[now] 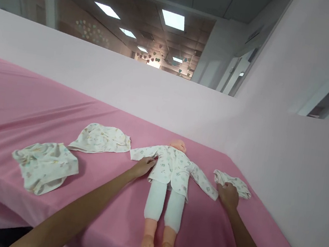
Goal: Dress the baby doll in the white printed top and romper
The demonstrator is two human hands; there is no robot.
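A baby doll (168, 182) lies on its back on the pink sheet (16, 101), dressed in a printed white jacket and white leggings, with its feet toward me. My left hand (142, 166) rests fingers flat on the doll's sleeve near its shoulder. My right hand (228, 195) is closed at the end of the other sleeve, beside a small crumpled printed cloth (232, 182); whether it grips the sleeve or the cloth I cannot tell.
A folded printed garment (102, 139) lies left of the doll, and another crumpled one (45, 165) lies further left near the front edge. Pale pink partition walls (286, 158) close off the back and right side.
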